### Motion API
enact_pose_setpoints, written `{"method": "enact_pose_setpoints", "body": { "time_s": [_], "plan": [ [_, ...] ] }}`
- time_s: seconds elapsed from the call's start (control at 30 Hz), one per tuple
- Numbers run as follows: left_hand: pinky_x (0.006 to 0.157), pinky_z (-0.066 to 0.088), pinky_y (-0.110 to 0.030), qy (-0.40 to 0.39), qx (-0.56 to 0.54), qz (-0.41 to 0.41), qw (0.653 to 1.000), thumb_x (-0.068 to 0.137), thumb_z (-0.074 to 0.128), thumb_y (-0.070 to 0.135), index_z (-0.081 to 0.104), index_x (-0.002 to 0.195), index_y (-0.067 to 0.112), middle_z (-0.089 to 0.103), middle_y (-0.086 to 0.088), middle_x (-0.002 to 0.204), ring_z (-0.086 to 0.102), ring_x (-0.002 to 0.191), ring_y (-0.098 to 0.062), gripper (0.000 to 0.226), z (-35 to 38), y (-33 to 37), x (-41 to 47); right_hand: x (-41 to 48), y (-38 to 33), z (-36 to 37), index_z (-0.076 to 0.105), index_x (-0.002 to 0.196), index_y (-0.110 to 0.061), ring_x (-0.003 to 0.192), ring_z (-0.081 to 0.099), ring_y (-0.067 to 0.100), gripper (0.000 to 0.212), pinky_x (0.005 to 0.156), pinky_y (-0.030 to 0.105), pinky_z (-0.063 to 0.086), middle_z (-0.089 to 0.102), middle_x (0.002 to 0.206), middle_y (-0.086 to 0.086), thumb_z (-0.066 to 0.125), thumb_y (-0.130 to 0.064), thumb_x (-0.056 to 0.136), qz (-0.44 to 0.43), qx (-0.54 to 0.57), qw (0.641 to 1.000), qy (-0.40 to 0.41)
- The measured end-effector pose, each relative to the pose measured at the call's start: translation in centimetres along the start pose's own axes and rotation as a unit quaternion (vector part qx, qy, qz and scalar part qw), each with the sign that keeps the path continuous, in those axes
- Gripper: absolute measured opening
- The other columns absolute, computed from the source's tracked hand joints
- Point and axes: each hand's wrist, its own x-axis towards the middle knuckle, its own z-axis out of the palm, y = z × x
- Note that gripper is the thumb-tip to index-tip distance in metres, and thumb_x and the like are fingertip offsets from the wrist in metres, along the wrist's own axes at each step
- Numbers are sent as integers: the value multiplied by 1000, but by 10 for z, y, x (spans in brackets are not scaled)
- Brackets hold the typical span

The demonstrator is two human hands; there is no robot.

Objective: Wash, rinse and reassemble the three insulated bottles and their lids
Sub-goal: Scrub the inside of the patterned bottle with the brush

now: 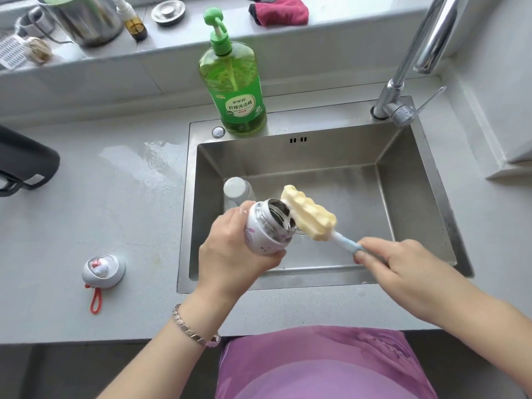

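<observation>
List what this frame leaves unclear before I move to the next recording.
Head view only.
- Inside of the small white insulated bottle: dark, its mouth partly covered by the yellow sponge brush.
- White cylindrical bottle in the steel sink: lower part behind the left hand.
- Black container on the grey counter: cut off by the left edge.
- Chrome tap: arch cut off by the top edge.

I find bright, even daylight, strongest from behind the sink point(403, 182). Its steel walls show a soft sheen and no hard glare. The faucet point(437, 38) behind it carries sharp highlights, and a wet patch point(155, 156) left of it glints. Shadows are faint. My left hand point(230, 254) over the sink reads sharp. Lines far from the sink bow, and the corners soften.
</observation>
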Motion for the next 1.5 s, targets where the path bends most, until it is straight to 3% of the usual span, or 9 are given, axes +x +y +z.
{"method": "enact_pose_setpoints", "body": {
  "time_s": [0.23,0.37,0.53,0.63,0.87,1.1,1.23,1.33,1.5],
  "plan": [
    [63,46,-14,-20,-202,-153,967,55,86,29,56,87,39,64,14,84,61,79,-4,46,10,-4,-1,-11,-2,12,44,106,-46,45,40,13,20,48,25,31,47,47,-6,29,-41,94,-35,13,999,29],
    [72,49,-22,-29,-188,-92,977,51,86,33,55,97,43,64,14,91,60,86,-6,57,14,6,-5,0,-5,20,58,104,-41,48,38,11,25,55,32,37,40,44,-6,40,-26,97,7,136,990,39],
    [67,46,-18,7,-212,-117,970,54,86,28,53,83,45,64,13,88,60,80,0,48,12,4,5,-6,-11,25,60,95,-38,39,32,7,26,44,18,25,34,39,-8,40,-21,96,6,225,974,13],
    [74,51,-25,-24,-189,-83,978,50,85,35,55,97,41,63,15,92,59,86,-2,56,18,11,-2,1,-9,25,60,97,-37,36,33,5,26,41,14,25,34,35,-10,40,-20,97,28,235,971,16],
    [75,49,-37,-19,8,-20,1000,54,82,36,53,117,28,57,10,98,53,96,-17,70,11,-18,11,-5,11,-8,58,81,-50,43,34,8,26,51,29,29,42,43,-8,47,-30,93,20,130,991,21],
    [75,43,-33,15,154,235,960,38,83,30,56,112,19,64,1,97,57,86,-22,80,17,-30,11,7,4,-15,63,105,-36,56,47,6,24,54,21,36,50,54,-10,42,-39,94,-92,-109,988,-57],
    [75,44,-25,-22,88,216,972,41,80,31,53,112,21,64,4,99,55,87,-17,77,18,-31,5,23,-3,-19,68,98,-38,53,49,-2,25,50,18,30,52,49,-24,57,-52,81,-96,-43,994,-6],
    [73,39,-19,-8,64,199,978,44,75,34,61,110,16,64,6,100,48,88,-12,70,11,-29,1,31,-4,-21,65,99,-42,59,46,8,27,57,25,35,48,54,-12,51,-58,82,-22,-97,995,2],
    [67,39,-26,-5,101,147,984,38,86,31,58,111,20,63,6,98,52,85,-17,78,6,-32,2,16,-19,-10,61,92,-33,65,42,15,31,62,28,34,40,55,-9,40,-56,89,-82,-151,985,-10]
  ]
}}
